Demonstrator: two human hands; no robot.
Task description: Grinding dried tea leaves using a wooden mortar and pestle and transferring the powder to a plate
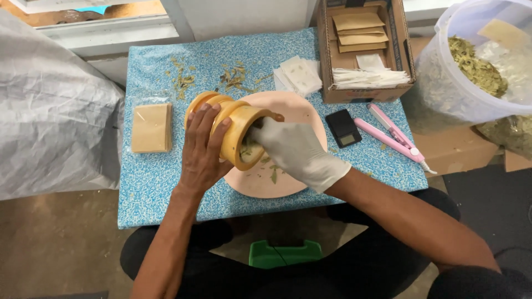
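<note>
My bare left hand (202, 149) grips a stack of yellow cup-like containers (235, 124), tipped on its side above a pink plate (302, 111). The stack's open mouth faces right and down. In a white glove, my right hand (293, 152) reaches its fingers into that mouth, where green dried leaves (249, 150) show. A few leaf bits (273, 175) lie on the plate below.
The small table has a blue patterned cloth (149, 182). On it lie a stack of tan packets (151, 128), white sachets (300, 75), a cardboard box of envelopes (363, 50), a black pocket scale (343, 127) and a pink sealer (394, 135). A clear tub of dried leaves (471, 66) stands right.
</note>
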